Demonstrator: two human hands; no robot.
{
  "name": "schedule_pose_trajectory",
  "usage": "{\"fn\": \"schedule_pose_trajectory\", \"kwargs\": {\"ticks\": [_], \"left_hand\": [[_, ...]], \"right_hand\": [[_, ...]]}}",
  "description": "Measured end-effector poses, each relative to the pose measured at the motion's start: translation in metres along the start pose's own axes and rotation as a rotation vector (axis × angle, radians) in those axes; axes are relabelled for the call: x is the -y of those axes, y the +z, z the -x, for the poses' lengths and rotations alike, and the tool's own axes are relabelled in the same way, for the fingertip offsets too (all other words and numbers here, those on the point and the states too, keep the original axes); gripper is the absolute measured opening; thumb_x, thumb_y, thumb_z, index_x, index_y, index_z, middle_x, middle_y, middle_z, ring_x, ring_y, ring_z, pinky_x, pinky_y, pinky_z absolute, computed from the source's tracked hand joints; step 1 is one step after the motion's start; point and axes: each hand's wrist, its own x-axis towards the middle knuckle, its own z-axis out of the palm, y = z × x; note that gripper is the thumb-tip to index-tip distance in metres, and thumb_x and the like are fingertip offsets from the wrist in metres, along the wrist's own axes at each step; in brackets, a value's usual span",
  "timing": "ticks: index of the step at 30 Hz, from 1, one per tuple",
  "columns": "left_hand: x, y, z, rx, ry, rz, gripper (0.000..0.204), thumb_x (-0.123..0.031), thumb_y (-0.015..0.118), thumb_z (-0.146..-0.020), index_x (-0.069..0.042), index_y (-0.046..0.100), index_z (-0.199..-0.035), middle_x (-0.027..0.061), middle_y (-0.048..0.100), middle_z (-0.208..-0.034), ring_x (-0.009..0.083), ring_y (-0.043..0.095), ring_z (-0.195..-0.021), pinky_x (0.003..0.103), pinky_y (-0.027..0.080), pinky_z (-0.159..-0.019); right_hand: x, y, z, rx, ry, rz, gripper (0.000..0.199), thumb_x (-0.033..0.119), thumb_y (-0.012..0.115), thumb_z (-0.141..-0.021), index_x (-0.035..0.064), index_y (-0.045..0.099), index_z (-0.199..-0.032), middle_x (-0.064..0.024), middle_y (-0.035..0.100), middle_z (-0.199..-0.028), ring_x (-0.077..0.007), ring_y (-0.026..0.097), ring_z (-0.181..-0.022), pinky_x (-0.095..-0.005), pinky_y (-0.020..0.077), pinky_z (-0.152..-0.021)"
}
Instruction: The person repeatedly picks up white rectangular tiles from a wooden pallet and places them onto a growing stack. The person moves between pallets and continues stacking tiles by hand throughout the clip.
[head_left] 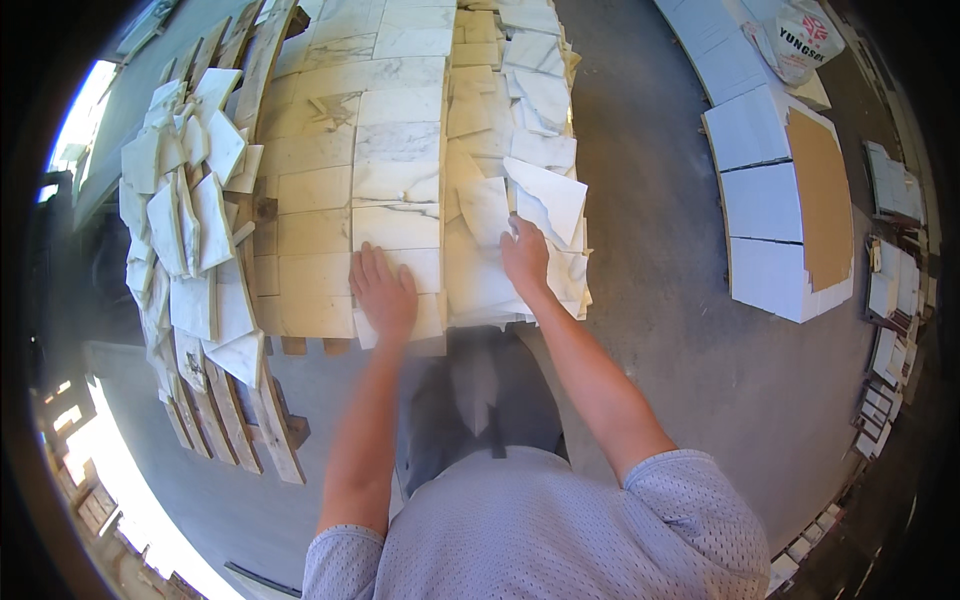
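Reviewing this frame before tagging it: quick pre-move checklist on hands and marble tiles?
1. Left hand flat on the stacked rectangular tiles: ok.
2. Right hand touching the angular white tile piece: ok; firm grip: cannot tell.
3. Irregular pieces under the right hand lying level: not ok, they overlap unevenly.
4. Near edge of the stack supported: cannot tell, it overhangs toward the body.
5. Broken offcuts on the left pallet apart from both hands: ok.
6. Concrete floor right of the stack bare: ok.
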Motion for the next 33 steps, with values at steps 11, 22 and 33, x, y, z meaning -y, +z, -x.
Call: {"fn": "schedule_pose_trajectory", "kwargs": {"ticks": [11,22,33], "left_hand": [[-0.003,-0.141,0.014,-0.044,-0.242,0.607,0.046,-0.018,0.066,-0.085,0.002,0.051,-0.125,0.0214,0.049,-0.134,0.0401,0.049,-0.121,0.045,0.042,-0.100],[0.219,-0.201,-0.081,-0.405,-0.878,0.789,0.058,-0.035,0.061,-0.089,0.010,0.052,-0.124,0.0206,0.061,-0.117,0.0274,0.060,-0.102,0.038,0.048,-0.089],[0.309,-0.198,-0.199,-0.015,-1.032,0.990,0.078,-0.037,0.079,-0.073,0.014,0.051,-0.125,0.0236,0.062,-0.119,0.0334,0.062,-0.106,0.043,0.049,-0.089]], "right_hand": [[0.114,-0.031,0.075,0.309,-0.001,-0.564,0.040,0.017,0.062,-0.091,-0.0074,0.054,-0.122,-0.0153,0.068,-0.106,-0.0209,0.067,-0.091,-0.0306,0.0517,-0.080],[0.370,0.088,-0.005,0.435,-0.350,-0.309,0.057,0.036,0.068,-0.087,-0.0106,0.058,-0.117,-0.0162,0.067,-0.102,-0.0201,0.064,-0.088,-0.0305,0.0508,-0.077],[0.440,0.116,0.012,0.960,0.264,-0.884,0.044,0.015,0.074,-0.082,-0.0043,0.059,-0.119,-0.0130,0.067,-0.109,-0.0244,0.068,-0.091,-0.0364,0.0566,-0.080]]}}
